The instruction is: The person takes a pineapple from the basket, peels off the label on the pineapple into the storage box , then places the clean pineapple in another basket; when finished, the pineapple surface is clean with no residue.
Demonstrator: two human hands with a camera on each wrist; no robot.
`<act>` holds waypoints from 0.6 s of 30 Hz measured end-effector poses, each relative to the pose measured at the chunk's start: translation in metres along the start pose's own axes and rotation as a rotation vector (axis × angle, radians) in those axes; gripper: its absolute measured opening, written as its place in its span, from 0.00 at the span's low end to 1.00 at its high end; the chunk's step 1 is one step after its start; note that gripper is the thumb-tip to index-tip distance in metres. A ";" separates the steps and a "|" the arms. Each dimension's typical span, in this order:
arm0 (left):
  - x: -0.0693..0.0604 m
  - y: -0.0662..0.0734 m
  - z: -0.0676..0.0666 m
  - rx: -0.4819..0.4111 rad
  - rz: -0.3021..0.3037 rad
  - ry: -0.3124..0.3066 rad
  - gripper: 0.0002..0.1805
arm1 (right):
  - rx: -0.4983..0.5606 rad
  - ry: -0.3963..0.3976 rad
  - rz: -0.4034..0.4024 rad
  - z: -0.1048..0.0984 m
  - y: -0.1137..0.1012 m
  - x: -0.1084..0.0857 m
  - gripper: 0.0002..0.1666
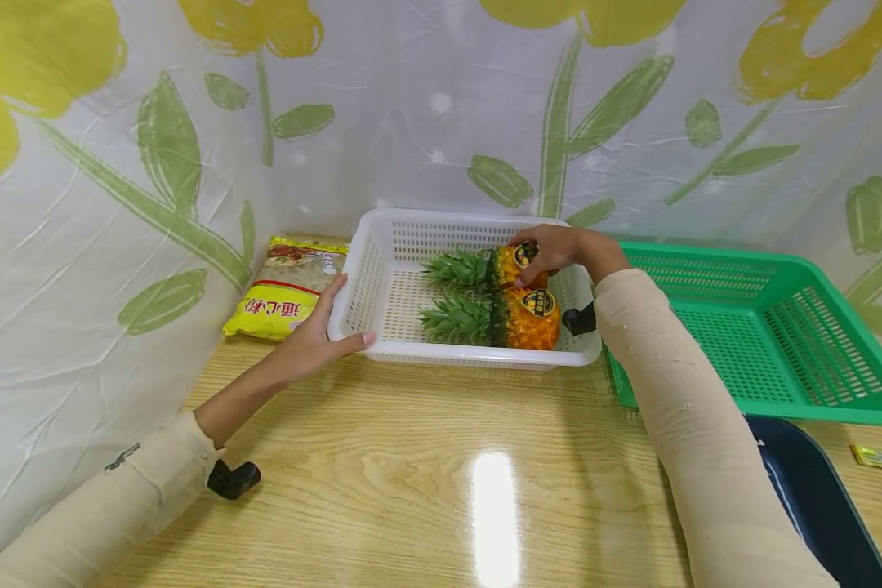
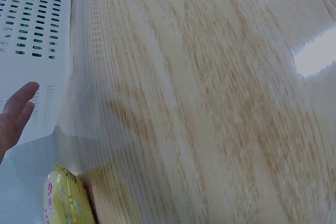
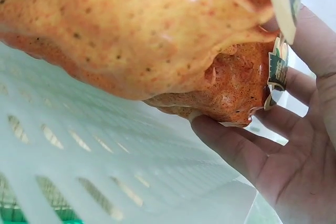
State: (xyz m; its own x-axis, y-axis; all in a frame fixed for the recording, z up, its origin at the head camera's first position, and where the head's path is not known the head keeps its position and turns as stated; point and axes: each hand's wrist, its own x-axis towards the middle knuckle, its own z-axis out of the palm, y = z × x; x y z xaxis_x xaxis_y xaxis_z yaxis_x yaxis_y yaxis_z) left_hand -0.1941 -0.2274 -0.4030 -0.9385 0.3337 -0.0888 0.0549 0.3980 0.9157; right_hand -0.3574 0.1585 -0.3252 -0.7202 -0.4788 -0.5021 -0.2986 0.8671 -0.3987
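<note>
Now | right hand (image 1: 554, 247) grips far pineapple (image 1: 498, 266) | left hand (image 1: 316, 339), spread, touches white basket (image 1: 441, 354)

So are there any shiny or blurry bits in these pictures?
Yes: in the head view, a bright white glare strip on the wooden table; in the left wrist view, more glare near the right edge; in the right wrist view, glints on a pineapple, while the white basket looks soft.

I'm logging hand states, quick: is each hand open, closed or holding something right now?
Left hand: open, touching the white basket at its left end.
Right hand: holding the farther pineapple.
</note>
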 end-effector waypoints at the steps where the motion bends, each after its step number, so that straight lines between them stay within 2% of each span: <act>1: 0.000 0.000 0.000 -0.001 0.001 0.000 0.58 | 0.002 0.000 0.000 0.000 0.000 0.000 0.49; 12: 0.001 0.000 0.001 0.001 -0.003 0.001 0.58 | -0.001 -0.023 -0.037 -0.001 -0.001 0.002 0.50; 18: 0.000 0.001 0.001 0.002 -0.005 0.003 0.58 | 0.013 -0.042 -0.015 -0.001 -0.002 0.003 0.51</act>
State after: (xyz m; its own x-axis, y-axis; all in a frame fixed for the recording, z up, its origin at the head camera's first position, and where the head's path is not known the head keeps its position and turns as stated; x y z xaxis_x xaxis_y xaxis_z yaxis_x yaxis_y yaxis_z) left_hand -0.1940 -0.2258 -0.4024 -0.9397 0.3294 -0.0921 0.0510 0.4013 0.9145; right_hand -0.3595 0.1555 -0.3257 -0.6886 -0.4973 -0.5278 -0.3006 0.8581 -0.4163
